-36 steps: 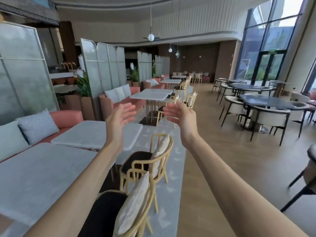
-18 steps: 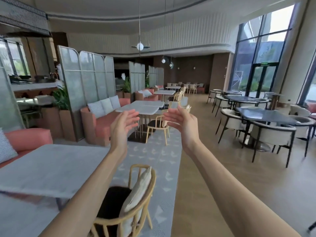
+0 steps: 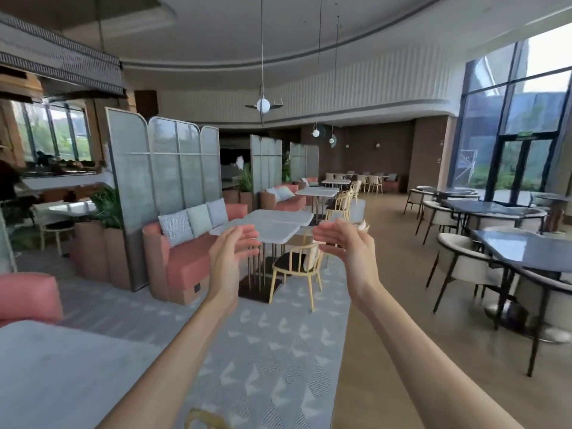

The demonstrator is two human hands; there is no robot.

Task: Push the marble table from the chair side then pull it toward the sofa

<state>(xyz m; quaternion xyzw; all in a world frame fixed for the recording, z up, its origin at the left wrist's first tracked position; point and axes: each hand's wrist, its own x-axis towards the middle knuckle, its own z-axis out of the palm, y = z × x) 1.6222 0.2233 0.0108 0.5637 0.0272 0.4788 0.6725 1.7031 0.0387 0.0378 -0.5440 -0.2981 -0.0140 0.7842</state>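
Note:
Both my arms reach forward at chest height, palms facing each other. My left hand (image 3: 230,252) and my right hand (image 3: 343,243) are open, fingers apart, holding nothing. Ahead, beyond the hands, a white marble table (image 3: 272,229) stands on thin gold legs beside a coral sofa (image 3: 185,258) with three cushions. A pale wooden chair (image 3: 298,266) with a dark seat sits at the table's near right side. Another marble table top (image 3: 62,373) fills the lower left corner, close to me. Neither hand touches any table.
A patterned grey rug (image 3: 272,351) runs ahead; wood floor (image 3: 396,305) lies to the right. Dark tables with cream armchairs (image 3: 464,261) line the right side. Glass screens (image 3: 161,168) and planters (image 3: 102,252) stand behind the sofa. A chair's top (image 3: 204,421) shows at the bottom edge.
I have moved forward along the rug: the near table and chairs slid down and left out of view, and the farther table and sofa came closer. My hands stayed raised and open.

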